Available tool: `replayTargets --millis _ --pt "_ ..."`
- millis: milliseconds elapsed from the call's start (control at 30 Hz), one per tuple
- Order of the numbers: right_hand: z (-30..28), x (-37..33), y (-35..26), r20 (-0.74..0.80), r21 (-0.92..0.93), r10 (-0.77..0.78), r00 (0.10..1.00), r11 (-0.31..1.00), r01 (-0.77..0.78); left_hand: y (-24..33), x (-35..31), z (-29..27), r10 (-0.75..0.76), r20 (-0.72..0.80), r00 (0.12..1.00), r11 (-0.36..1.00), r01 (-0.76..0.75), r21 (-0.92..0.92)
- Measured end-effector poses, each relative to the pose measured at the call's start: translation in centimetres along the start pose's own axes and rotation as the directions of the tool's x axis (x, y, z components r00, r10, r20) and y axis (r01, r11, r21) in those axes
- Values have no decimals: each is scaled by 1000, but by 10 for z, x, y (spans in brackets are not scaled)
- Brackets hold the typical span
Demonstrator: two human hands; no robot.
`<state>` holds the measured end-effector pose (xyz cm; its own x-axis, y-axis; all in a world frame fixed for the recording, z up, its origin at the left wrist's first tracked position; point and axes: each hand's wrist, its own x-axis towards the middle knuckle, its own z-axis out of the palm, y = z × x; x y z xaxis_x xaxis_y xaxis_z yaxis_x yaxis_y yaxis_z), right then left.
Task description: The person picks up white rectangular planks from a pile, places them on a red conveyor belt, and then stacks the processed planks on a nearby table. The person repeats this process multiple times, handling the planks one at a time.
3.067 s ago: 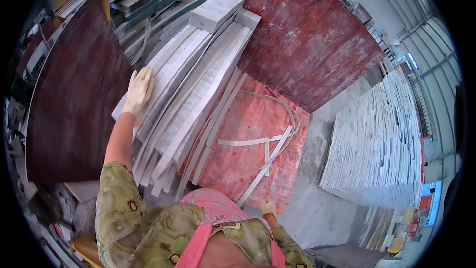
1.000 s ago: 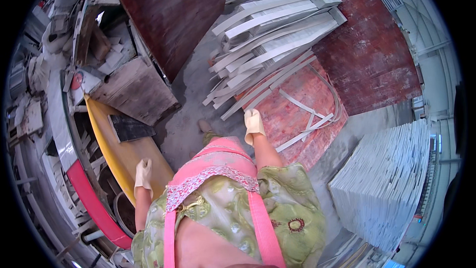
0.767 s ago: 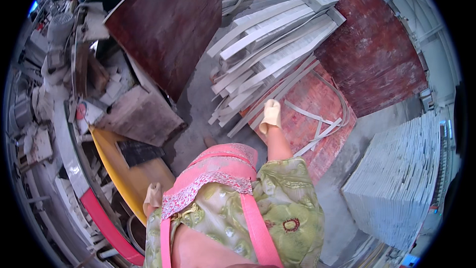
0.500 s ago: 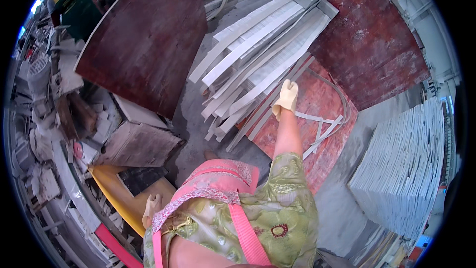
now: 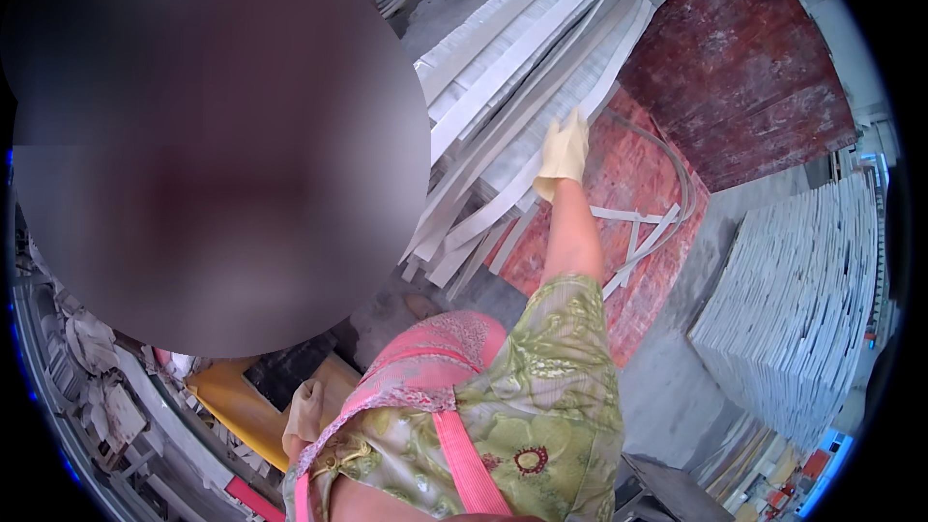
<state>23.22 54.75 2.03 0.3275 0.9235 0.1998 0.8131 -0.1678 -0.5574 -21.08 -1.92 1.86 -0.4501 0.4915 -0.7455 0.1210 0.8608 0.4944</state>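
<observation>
My right hand (image 5: pixel 563 150), in a cream glove, reaches forward to the near right edge of a stack of long pale strips (image 5: pixel 512 53). Its fingers point away from me and look apart, meeting the outermost strip; I cannot tell whether they press on it. The strips lie lengthwise in a bundle, some ends sticking out unevenly toward me. Low on the left, my left hand (image 5: pixel 304 413), gloved too, is curled beside a yellow panel (image 5: pixel 227 387), near a dark flat piece (image 5: pixel 290 372). What it holds, if anything, is hidden.
A red-stained board (image 5: pixel 638 271) under the strips carries loose thin strips and a bent band. Another large red board (image 5: pixel 744 58) stands at the far right. A tall stack of pale sheets (image 5: pixel 793 300) is at my right. Cluttered scraps (image 5: pixel 97 358) lie left. A large blurred patch covers the upper left.
My right hand has moved from over the red board up to the strip stack's edge, its fingers opening out. My left hand stays low. A blurred patch now covers the brown panel at left.
</observation>
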Motion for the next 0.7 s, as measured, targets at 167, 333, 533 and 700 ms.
replayTargets --millis 167,333,533,700 --pt "2 2 5 31 -135 -112 993 984 115 43 -4 5 -3 70 998 991 -6 130" --pt "4 4 1 97 -191 -250 964 945 264 40 16 6 65 146 987 985 -86 149" --pt "34 6 -7 121 -285 -334 935 890 355 77 19 0 98 181 979 986 -120 115" --pt "36 8 2 62 -108 -358 931 925 363 40 38 6 96 193 976 992 -110 65"
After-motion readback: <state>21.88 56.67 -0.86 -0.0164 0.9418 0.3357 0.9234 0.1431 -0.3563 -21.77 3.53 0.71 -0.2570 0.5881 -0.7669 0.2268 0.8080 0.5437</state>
